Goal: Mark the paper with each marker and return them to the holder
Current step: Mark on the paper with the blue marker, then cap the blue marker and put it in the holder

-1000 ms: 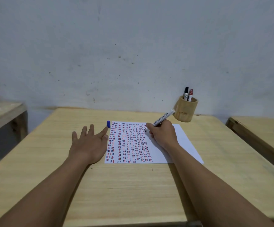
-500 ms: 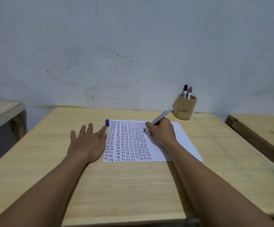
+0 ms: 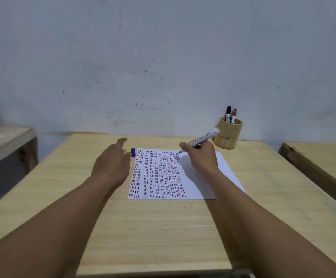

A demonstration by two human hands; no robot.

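A white sheet of paper (image 3: 221,167) lies on the wooden table (image 3: 163,227), most of it covered in rows of short red, blue and black strokes. My right hand (image 3: 202,157) holds an uncapped white marker (image 3: 202,139), its tip just above the paper's top edge. A blue cap (image 3: 133,152) stands on the table beside the paper's top left corner. My left hand (image 3: 112,163) hovers raised just left of the cap, fingers apart, holding nothing. A round wooden holder (image 3: 228,136) at the back right holds a black marker (image 3: 228,113) and a red marker (image 3: 233,115).
A grey-white wall rises right behind the table. Another wooden table (image 3: 321,163) stands to the right and a wooden bench (image 3: 4,141) to the left, each across a narrow gap.
My left hand has lifted off the table and turned toward the blue cap. My right hand has raised the marker tip slightly off the paper.
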